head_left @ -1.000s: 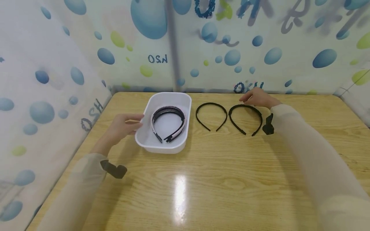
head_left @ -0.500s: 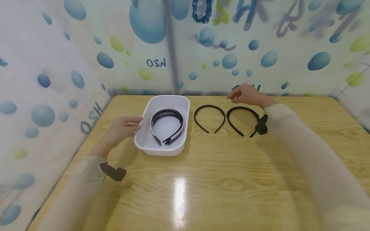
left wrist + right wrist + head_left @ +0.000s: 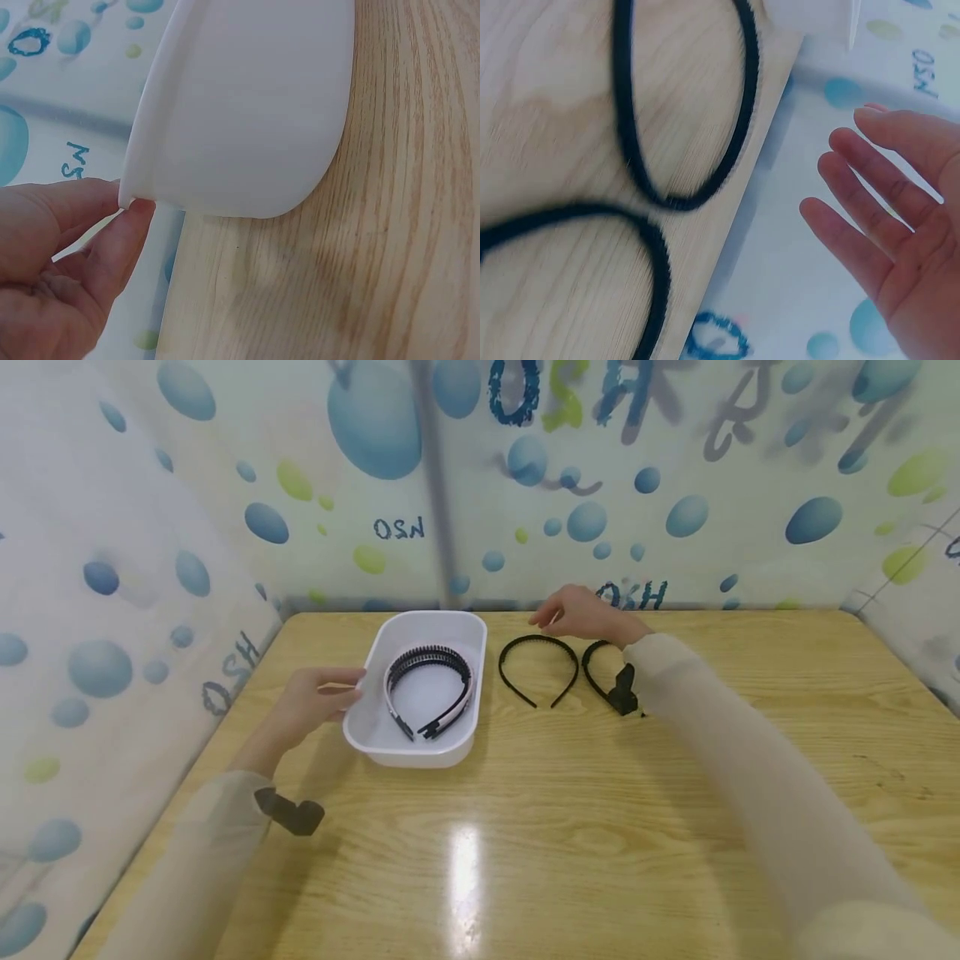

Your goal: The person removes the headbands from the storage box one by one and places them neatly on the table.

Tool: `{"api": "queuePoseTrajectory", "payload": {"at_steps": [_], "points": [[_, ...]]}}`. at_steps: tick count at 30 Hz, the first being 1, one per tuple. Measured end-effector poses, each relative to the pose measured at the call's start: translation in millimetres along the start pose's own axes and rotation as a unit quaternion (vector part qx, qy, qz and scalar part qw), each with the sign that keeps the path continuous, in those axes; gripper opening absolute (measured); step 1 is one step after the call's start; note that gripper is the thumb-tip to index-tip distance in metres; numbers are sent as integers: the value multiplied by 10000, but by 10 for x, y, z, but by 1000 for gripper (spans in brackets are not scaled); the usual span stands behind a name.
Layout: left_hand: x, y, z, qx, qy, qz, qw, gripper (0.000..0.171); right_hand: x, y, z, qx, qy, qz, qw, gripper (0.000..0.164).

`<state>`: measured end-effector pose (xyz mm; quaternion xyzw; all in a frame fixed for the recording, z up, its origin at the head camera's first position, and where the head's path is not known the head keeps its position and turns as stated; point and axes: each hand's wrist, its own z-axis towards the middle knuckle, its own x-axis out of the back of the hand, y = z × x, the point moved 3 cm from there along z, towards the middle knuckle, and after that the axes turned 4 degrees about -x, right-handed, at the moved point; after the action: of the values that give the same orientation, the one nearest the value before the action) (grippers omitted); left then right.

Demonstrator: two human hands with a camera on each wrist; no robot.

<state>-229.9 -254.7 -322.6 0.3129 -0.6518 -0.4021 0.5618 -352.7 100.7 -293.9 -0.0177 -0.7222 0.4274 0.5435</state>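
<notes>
My left hand point(image 3: 311, 703) pinches the left rim of a white plastic tub point(image 3: 408, 758). In the left wrist view, the fingers point(image 3: 135, 229) meet at the lip of the tub point(image 3: 247, 127). Several toothed headbands point(image 3: 432, 652), black and pale, lie nested inside it. To the tub's right, a thin black headband point(image 3: 540, 637) lies on the table, ends toward me. My right hand point(image 3: 581, 612) hovers by its top arc, fingers apart and holding nothing in the right wrist view. A second black headband point(image 3: 590, 680) lies beside it, partly hidden by the right wrist.
The wood-grain table point(image 3: 570, 827) stretches in front of the tub and off to the right. A patterned wall point(image 3: 495, 510) with blue and green bubbles stands right behind the table, and another point(image 3: 97, 635) rises along its left side.
My right hand has moved left, from the right-hand headband to above the left-hand one. The left hand stays at the tub's rim, and the headbands lie where they were.
</notes>
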Motion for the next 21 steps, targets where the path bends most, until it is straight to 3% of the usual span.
{"api": "queuePoseTrajectory", "payload": {"at_steps": [21], "points": [[-4,-24,8,-80,46,-87,9999,40,-265,-515,348,496,-295,-262,9980,25]]}}
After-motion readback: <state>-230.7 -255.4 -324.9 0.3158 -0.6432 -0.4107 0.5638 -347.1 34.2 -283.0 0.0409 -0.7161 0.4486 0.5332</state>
